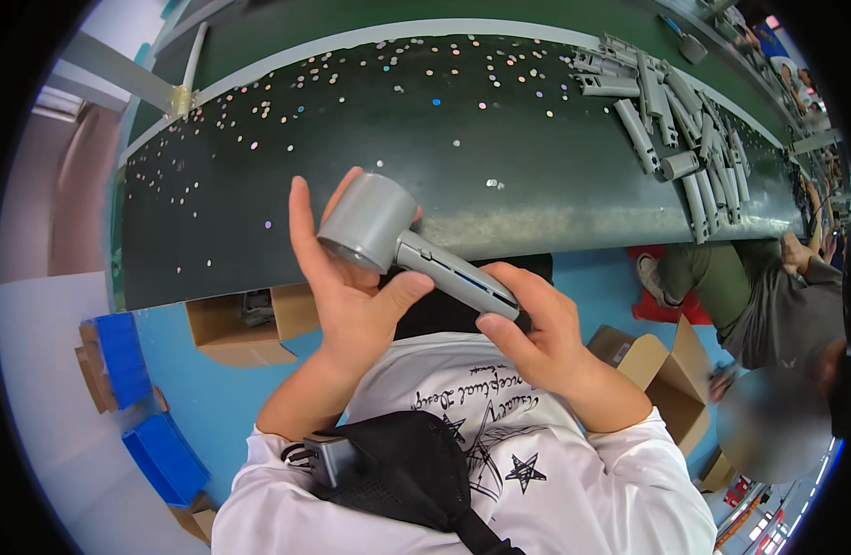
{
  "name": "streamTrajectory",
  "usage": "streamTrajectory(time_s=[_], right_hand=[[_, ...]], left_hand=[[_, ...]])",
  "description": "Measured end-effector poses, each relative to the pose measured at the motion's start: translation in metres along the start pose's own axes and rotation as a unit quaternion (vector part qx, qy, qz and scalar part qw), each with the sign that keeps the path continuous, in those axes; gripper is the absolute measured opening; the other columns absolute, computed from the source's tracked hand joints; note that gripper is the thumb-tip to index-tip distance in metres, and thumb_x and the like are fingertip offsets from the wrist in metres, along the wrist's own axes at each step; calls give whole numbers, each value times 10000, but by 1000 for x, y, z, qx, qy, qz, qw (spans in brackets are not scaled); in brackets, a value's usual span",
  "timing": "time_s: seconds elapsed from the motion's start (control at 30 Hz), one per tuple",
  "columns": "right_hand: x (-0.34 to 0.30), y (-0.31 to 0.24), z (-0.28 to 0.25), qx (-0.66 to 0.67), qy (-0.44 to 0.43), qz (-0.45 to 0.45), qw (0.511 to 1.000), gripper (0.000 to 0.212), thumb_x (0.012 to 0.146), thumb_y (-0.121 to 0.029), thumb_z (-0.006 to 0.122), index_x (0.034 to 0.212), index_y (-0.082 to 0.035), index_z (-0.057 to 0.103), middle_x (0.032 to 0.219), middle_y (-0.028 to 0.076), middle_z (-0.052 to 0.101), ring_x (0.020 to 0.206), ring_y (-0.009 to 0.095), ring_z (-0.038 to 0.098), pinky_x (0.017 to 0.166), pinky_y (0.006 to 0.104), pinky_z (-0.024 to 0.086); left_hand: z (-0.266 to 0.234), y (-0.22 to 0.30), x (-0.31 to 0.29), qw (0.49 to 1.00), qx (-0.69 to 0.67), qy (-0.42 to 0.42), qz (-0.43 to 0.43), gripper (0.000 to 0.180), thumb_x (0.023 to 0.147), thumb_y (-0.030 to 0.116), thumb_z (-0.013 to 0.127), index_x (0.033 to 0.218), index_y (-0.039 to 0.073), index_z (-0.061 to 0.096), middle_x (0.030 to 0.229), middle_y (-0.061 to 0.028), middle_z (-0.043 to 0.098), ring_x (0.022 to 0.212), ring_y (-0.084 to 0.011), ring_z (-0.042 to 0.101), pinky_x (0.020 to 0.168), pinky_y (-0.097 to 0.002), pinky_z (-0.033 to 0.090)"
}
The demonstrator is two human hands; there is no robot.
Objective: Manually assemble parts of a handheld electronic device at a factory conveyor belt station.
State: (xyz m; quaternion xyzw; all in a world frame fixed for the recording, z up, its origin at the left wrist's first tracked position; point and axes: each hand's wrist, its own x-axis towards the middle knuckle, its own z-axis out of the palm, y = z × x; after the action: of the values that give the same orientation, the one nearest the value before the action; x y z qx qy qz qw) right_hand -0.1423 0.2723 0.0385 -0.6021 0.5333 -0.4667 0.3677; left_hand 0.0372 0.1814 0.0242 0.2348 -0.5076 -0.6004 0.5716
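A grey hair dryer (pixel 375 215) with a short round barrel and a straight handle is held over the near edge of the workbench. Its barrel rests in my left hand (pixel 344 310), thumb on the near side by the handle joint, other fingers behind it and partly hidden. The handle slants down to the right, with a long dark slot along its upper side. My right hand (pixel 553 338) is closed round the handle's lower end, thumb and fingers on opposite sides.
The dark green workbench (pixel 351 139) carries many small round stickers. Grey handle shells (pixel 637 136) are heaped at its right. Open cardboard boxes (pixel 231 335) stand below on the blue floor, with blue bins (pixel 165 458) at left. Another person (pixel 777 296) sits close at the right.
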Motion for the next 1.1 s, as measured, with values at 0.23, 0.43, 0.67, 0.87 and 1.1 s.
streamTrajectory(time_s=[0.23,0.43,0.67,0.87,1.1], right_hand=[[-2,-5,-2,-110,48,-102,988,350,790,-76,712,1090,48,579,812,127,605,576,227,560,525,298,460],[-5,-1,1,-121,67,-106,985,305,797,-70,706,1054,41,583,767,110,584,561,208,549,479,295,426],[0,0,1,-49,75,-28,996,331,778,-118,750,1030,25,592,752,102,578,563,204,554,475,298,428],[1,0,-7,-107,65,-77,989,365,760,-122,770,1045,19,591,781,106,587,575,217,569,493,314,464],[4,-3,-7,-86,64,-88,990,402,750,-88,767,1094,21,590,785,102,586,586,217,572,496,310,474]], left_hand=[[-1,-1,-1,987,132,-43,82,972,700,159,866,1395,123,187,1443,-254,278,1086,-291,548,863,-395,546],[0,-13,-5,980,148,-20,129,910,745,169,832,1396,137,197,1425,-264,287,1051,-279,544,851,-403,548],[4,-10,-6,988,130,-35,76,970,750,140,821,1444,144,143,1465,-254,255,1117,-299,530,896,-455,537],[5,-7,-5,993,95,-50,49,1003,763,100,800,1474,144,95,1501,-255,213,1206,-307,496,949,-489,515],[6,-3,-3,997,62,-26,31,990,751,48,791,1469,137,115,1503,-258,206,1132,-362,562,958,-489,517]])
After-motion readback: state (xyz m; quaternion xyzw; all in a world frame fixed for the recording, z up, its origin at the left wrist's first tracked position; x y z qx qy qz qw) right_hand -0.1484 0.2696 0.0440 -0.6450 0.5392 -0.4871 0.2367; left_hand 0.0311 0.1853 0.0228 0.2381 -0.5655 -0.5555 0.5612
